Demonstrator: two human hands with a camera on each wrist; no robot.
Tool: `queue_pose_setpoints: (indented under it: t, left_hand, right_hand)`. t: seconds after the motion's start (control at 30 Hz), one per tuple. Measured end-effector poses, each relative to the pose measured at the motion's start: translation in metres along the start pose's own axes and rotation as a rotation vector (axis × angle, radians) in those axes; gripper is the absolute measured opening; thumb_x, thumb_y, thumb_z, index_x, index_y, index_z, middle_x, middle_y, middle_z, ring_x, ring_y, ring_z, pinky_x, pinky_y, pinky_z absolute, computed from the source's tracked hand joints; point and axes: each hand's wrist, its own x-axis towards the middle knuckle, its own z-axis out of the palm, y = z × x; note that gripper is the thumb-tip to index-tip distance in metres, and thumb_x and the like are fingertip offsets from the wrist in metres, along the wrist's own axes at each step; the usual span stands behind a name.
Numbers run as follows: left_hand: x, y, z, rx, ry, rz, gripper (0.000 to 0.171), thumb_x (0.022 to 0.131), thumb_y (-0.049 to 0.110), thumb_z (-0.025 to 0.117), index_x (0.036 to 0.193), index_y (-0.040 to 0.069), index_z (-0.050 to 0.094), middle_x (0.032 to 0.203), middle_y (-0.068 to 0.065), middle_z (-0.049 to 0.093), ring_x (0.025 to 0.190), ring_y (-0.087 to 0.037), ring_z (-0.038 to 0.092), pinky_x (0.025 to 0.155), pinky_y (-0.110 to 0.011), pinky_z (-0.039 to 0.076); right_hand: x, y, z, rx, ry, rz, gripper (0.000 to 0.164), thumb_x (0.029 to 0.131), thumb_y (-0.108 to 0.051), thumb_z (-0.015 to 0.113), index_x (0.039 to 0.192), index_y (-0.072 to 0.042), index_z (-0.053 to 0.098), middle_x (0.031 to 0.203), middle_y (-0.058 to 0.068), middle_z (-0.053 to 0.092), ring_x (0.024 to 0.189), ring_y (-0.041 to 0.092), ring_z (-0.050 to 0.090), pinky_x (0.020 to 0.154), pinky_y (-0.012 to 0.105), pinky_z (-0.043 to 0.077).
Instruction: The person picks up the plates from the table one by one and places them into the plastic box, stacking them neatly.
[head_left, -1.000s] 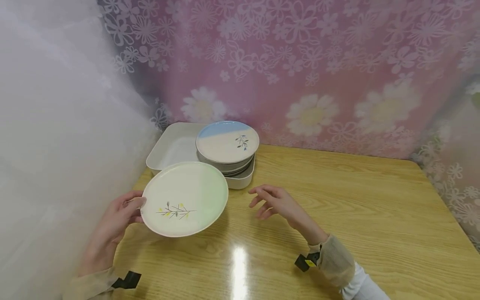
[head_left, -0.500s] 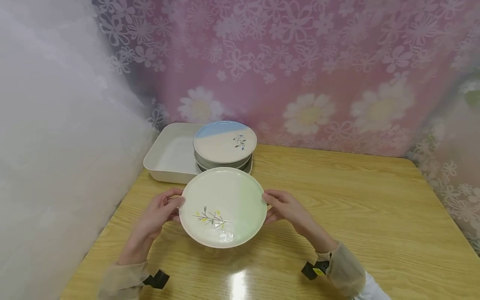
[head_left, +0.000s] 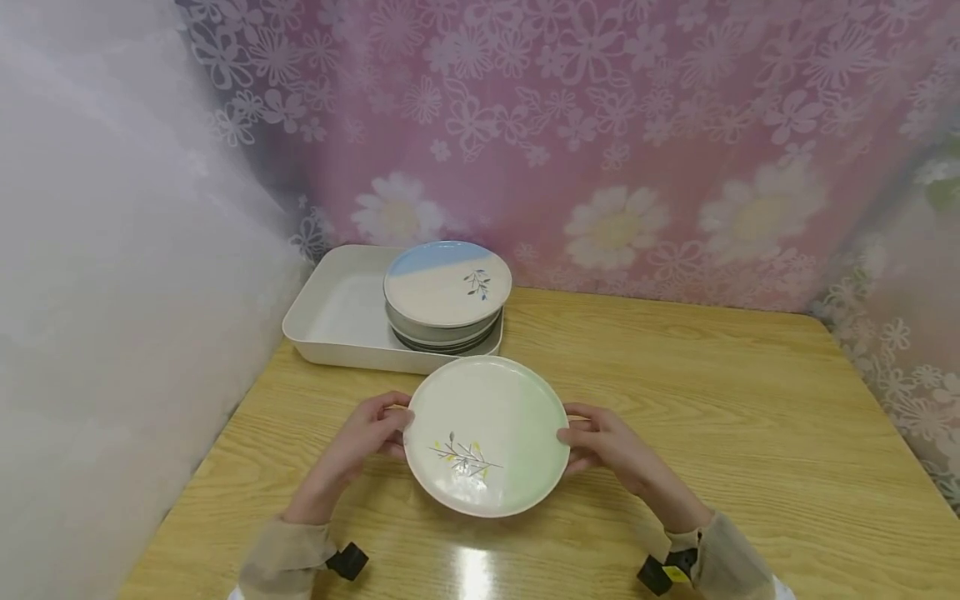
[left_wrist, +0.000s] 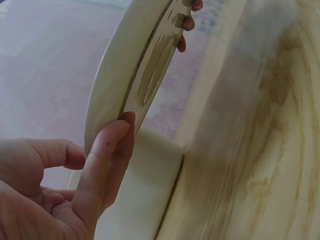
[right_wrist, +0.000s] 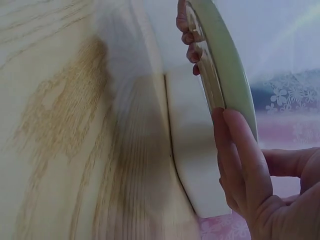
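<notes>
A round plate (head_left: 480,417), cream with a pale green side and a printed yellow-leaf twig, is held above the table between both hands. My left hand (head_left: 378,429) pinches its left rim, thumb on top and fingers underneath. On the opposite rim my right hand (head_left: 607,446) grips the same way. The left wrist view shows the plate's underside (left_wrist: 155,65) with fingers (left_wrist: 107,150) against it. From the right wrist, the green rim (right_wrist: 232,75) is seen edge-on, with the fingers (right_wrist: 245,155) under it.
Behind the plate stands a white rectangular tray (head_left: 330,337). Its right part bears a stack of dishes, topped by a blue and cream plate (head_left: 442,292). The wooden table (head_left: 712,400) extends right, up to a pink floral curtain (head_left: 540,125); a white sheet (head_left: 135,250) hangs at left.
The plate has moved right and toward me, from the left hand alone into both hands. My right hand, free one second ago, has taken hold of its right rim.
</notes>
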Motion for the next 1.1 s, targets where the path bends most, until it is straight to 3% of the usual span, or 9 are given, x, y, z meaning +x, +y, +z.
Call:
queue_pose_setpoints:
  t: [0.3,0.77,1.1]
  left_hand:
    - [0.004,-0.001,0.005,0.012,-0.031,-0.018,0.038,0.102,0.008,0.049,0.130,-0.017,0.048,0.094,-0.014,0.072,0.073,-0.014,0.070,0.064,-0.028,0.061]
    - [0.005,0.002,0.004,0.030,-0.057,0.007,0.041,0.105,0.013,0.049,0.135,-0.015,0.048,0.099,-0.015,0.071,0.077,-0.017,0.072,0.074,-0.035,0.062]
    - [0.007,0.015,0.002,0.017,-0.016,0.087,0.047,0.105,0.022,0.056,0.140,-0.010,0.050,0.104,-0.016,0.072,0.080,-0.018,0.073,0.078,-0.038,0.062]
  right_hand:
    - [-0.007,0.000,-0.005,0.044,0.015,-0.022,0.062,0.104,-0.009,0.053,0.150,0.020,0.023,0.107,0.020,0.074,0.081,0.020,0.076,0.075,0.043,0.062]
    - [-0.009,-0.008,-0.010,0.042,0.004,-0.060,0.059,0.105,-0.008,0.052,0.150,0.019,0.025,0.113,0.013,0.073,0.089,0.023,0.076,0.077,0.045,0.060]
    - [-0.010,-0.030,-0.022,0.030,-0.002,-0.098,0.058,0.106,-0.007,0.049,0.149,0.020,0.023,0.111,0.000,0.074,0.089,0.020,0.076,0.075,0.039,0.062]
